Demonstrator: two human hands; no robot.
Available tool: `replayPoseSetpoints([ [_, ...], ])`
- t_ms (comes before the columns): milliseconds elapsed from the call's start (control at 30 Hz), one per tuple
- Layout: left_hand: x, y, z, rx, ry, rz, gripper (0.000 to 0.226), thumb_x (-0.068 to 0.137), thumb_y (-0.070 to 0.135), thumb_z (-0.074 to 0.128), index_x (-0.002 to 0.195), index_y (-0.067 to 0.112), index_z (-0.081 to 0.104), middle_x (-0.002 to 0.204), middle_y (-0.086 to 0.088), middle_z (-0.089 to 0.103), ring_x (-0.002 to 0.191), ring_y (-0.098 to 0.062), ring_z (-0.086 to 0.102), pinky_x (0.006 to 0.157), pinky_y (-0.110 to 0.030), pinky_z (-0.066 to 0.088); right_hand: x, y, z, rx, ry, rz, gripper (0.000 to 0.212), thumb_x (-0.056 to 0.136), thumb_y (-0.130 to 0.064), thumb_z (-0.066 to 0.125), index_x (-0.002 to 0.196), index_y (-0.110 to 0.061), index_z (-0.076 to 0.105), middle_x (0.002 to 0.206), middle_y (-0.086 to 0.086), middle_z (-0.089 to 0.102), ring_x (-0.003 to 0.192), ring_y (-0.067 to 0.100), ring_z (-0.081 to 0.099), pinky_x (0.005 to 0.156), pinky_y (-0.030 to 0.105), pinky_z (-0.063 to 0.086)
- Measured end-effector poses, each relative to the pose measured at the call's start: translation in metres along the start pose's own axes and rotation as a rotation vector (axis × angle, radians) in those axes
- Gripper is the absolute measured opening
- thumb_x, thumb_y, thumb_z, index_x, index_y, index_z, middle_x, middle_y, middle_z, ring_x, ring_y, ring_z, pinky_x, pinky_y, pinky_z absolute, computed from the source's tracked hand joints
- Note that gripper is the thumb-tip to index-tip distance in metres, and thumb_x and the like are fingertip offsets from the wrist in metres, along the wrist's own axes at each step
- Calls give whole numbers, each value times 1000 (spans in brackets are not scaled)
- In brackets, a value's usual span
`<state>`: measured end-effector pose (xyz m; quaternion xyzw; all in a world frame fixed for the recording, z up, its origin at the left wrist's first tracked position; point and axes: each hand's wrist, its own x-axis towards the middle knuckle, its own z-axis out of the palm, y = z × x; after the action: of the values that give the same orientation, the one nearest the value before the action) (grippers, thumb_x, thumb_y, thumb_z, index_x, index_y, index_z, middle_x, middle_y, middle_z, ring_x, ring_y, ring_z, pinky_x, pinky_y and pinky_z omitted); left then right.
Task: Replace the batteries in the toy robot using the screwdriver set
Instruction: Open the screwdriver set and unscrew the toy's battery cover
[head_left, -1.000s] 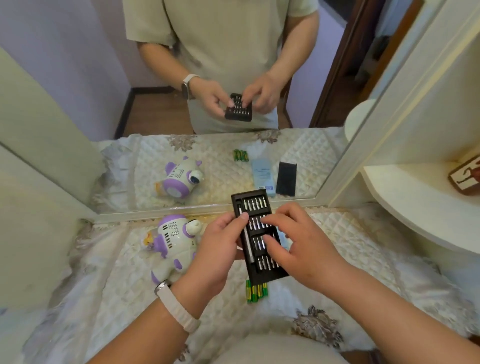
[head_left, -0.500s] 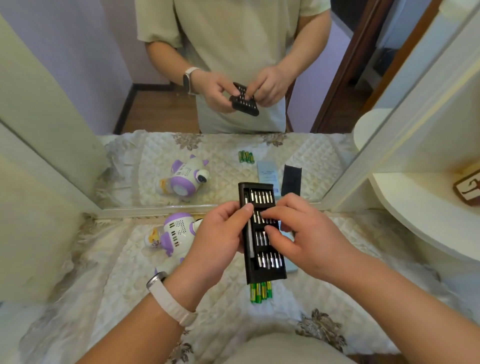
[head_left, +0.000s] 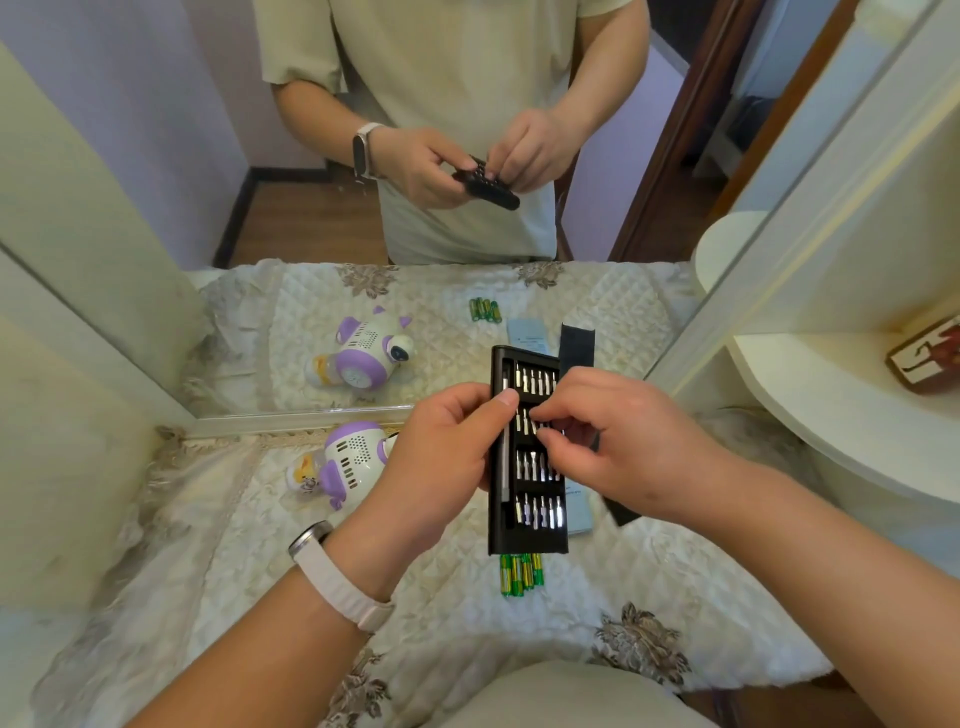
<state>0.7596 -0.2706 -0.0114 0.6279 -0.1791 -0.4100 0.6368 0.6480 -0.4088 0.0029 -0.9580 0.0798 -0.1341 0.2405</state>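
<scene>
The screwdriver set (head_left: 529, 486) is held above the table, gripped along its left edge by the left hand (head_left: 441, 467), while a bit (head_left: 524, 423) in its second row is pinched by the curled fingers of the right hand (head_left: 623, 447). The toy robot (head_left: 348, 460) is laid on its side left of the hands, and green batteries (head_left: 519, 571) are seen just below the set. A cream quilted cloth (head_left: 249, 545) is spread beneath, backed by a mirror (head_left: 311, 208), with a white shelf (head_left: 831, 395) at the right.
</scene>
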Motion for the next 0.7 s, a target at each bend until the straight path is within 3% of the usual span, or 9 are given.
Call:
replayPoseSetpoints([
  [300,-2,-1,0,37,-45,-21,21,100,19,56,89,7,68,61,2,67,53,-11,64,44,-22,47,0,-1,-3,-160,-39,-123,33,86,-36,48,89,-15,74,75,-8,58,62,6,55,51,24,50],
  [467,-2,-2,0,33,-54,-20,21,101,20,55,90,8,68,66,-1,68,57,-13,65,47,-26,52,1,-1,-3,-280,-5,-192,30,88,-30,48,86,-12,72,75,-1,61,57,18,59,44,31,50],
  [700,2,-4,-3,6,-78,-22,19,100,20,56,93,6,67,69,0,70,58,-11,67,47,-24,51,-1,5,7,-295,89,-197,26,91,-23,50,87,-8,71,78,4,64,60,22,61,46,34,51],
])
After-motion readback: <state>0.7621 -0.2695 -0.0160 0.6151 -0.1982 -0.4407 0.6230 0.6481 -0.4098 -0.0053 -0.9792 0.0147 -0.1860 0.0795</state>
